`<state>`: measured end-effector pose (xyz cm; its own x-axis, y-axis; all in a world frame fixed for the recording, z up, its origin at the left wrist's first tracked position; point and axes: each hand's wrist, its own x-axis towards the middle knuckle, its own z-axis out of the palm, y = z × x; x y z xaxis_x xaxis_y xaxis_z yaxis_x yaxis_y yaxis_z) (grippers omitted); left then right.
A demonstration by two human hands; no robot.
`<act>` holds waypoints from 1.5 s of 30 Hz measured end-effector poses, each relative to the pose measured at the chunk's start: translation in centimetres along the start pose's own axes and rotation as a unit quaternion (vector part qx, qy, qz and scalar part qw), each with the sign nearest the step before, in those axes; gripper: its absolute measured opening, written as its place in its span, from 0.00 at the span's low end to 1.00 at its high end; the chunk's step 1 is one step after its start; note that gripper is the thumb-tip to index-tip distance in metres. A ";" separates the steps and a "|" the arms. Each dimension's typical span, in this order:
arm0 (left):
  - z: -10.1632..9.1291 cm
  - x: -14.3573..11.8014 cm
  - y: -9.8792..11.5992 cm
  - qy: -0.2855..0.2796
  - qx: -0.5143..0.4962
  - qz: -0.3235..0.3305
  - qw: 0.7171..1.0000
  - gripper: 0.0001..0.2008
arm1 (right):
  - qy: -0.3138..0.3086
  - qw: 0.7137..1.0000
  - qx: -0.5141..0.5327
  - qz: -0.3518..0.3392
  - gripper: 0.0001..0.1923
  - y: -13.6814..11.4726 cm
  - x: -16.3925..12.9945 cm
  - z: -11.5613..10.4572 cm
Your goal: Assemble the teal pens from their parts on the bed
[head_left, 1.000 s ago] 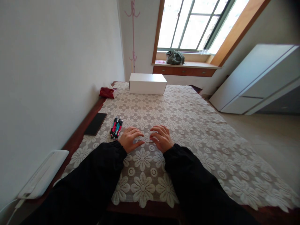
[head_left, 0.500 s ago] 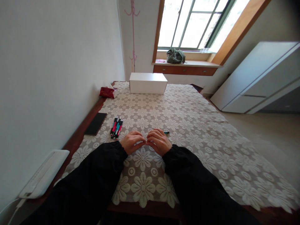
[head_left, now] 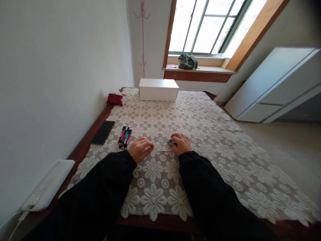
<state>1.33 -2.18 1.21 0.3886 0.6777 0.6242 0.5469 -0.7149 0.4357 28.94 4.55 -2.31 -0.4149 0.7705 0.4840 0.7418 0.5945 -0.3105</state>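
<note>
Teal pen part (head_left: 170, 142) wants steadiness from the gripping right hand (head_left: 181, 144); whether the left hand (head_left: 139, 149) holds anything, I can't tell.

I take this for a room in a home. The dark-reddish wooden counter (head_left: 155, 220) before me wears a lace tablecloth (head_left: 213, 134) patterned with flowers, a household sort of cover. At the far end, left of the window (head_left: 190, 26), stands a pink coat stand (head_left: 142, 36) with curled hooks. The window has a wooden surround, and its sill bears a slouchy grey-green bag (head_left: 188, 62), above built-in wooden drawers (head_left: 197, 77). To my right, a big white refrigerator or cupboard, I can't tell which, stands on a pale, smooth floor (head_left: 271, 144).
</note>
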 end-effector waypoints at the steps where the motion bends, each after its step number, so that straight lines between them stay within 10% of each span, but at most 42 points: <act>1: 0.0 0.0 0.0 0.004 0.001 -0.001 1.000 0.05 | 0.007 1.000 0.012 -0.021 0.01 -0.3 0.1 -0.2; 9: 0.0 0.0 0.2 -0.005 -0.014 0.005 1.000 0.08 | -0.027 0.979 0.102 -0.177 0.10 -5.3 0.1 -1.0; 26: 0.1 -0.1 -0.1 -0.001 -0.044 0.031 0.999 0.06 | -0.035 0.972 0.138 -0.189 0.10 -6.1 -0.3 -0.4; 36: 0.0 -0.2 0.0 0.021 -0.065 0.056 0.996 0.04 | -0.037 0.965 0.227 -0.125 0.12 -7.2 -0.5 -0.6; 42: -0.6 -0.1 1.0 0.045 -0.030 0.125 0.991 0.15 | -0.059 0.878 0.475 0.019 0.15 -8.6 -0.7 -1.2; 45: -0.9 0.0 1.6 0.028 0.022 0.112 0.993 0.20 | -0.016 0.878 0.477 0.025 0.13 -8.9 -0.6 -1.5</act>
<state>1.53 -3.50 2.47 0.4624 0.4909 0.7384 0.4835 -0.8376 0.2541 23.37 -1.51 1.41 -0.4200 0.7984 0.4314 -0.0133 0.4699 -0.8826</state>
